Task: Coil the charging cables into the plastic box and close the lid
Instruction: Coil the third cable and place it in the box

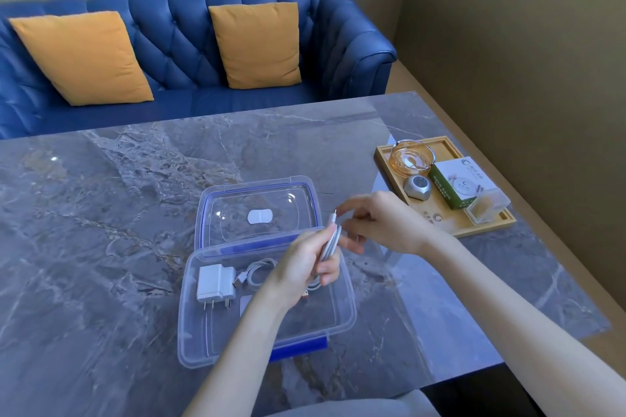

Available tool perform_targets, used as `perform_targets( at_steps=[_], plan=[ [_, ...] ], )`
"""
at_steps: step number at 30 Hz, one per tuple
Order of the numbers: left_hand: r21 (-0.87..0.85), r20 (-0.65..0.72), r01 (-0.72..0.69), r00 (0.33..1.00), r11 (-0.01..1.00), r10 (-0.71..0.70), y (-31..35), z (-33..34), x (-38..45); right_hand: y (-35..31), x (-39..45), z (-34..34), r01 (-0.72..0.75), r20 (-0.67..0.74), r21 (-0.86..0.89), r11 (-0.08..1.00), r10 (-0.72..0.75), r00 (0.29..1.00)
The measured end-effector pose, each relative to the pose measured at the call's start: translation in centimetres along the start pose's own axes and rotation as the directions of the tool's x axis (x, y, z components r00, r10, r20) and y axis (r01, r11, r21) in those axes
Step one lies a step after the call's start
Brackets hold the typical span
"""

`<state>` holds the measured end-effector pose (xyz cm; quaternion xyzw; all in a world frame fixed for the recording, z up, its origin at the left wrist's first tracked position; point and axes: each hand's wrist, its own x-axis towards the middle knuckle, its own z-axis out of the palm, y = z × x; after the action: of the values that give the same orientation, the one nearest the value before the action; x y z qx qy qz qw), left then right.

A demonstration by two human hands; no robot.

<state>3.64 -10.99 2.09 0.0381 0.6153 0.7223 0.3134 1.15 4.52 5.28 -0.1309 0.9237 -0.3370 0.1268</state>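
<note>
A clear plastic box [189, 332] with blue clips stands open on the grey marble table, its clear lid [261, 193] lying flat just behind it. Inside the box lie a white plug adapter [213, 283] and a coiled white cable [257, 272]. My left hand [305, 267] hovers over the box and grips a folded bundle of white charging cable [331, 242]. My right hand [379, 223] is just right of it, pinching the cable's loose plug end between its fingertips.
A wooden tray [450, 230] at the right holds a glass ashtray [411, 154], a silver gadget [417, 188], a green-white carton [462, 184] and a clear toothpick box [487, 210]. A blue sofa [176, 44] with orange cushions stands behind the table.
</note>
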Motion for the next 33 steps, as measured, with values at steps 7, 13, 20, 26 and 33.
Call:
perform_targets(
  at_steps=[7, 13, 20, 26, 33],
  plan=[
    [-0.088, -0.117, -0.096, 0.990, 0.991, 0.085, -0.7, -0.3, 0.4, -0.2, -1.2, 1.1, 0.072, -0.080, 0.271, 0.960, -0.052, 0.995],
    [-0.314, -0.038, -0.065, 0.998, 0.947, 0.055, -0.8, -0.7, 0.1, 0.6, -1.2, 2.3, 0.148, -0.230, 0.365, 0.919, -0.065, 0.971],
    [-0.431, 0.159, -0.030, 0.981, 0.902, 0.109, -1.0, -1.6, -0.5, 0.6, -1.6, 5.3, 0.333, -0.513, 0.103, 0.937, -0.237, 0.825],
    [-0.440, 0.206, -0.010, 0.972, 0.898, 0.112, -1.4, -2.7, -0.8, 0.2, -1.9, 5.6, 0.308, -0.382, 0.129, 0.943, -0.240, 0.893],
    [-0.420, -0.020, 0.000, 1.000, 0.907, -0.009, -0.8, -2.1, -0.4, 0.3, -1.7, 5.7, 0.188, -0.304, 0.248, 0.950, -0.108, 0.947]
  ],
)
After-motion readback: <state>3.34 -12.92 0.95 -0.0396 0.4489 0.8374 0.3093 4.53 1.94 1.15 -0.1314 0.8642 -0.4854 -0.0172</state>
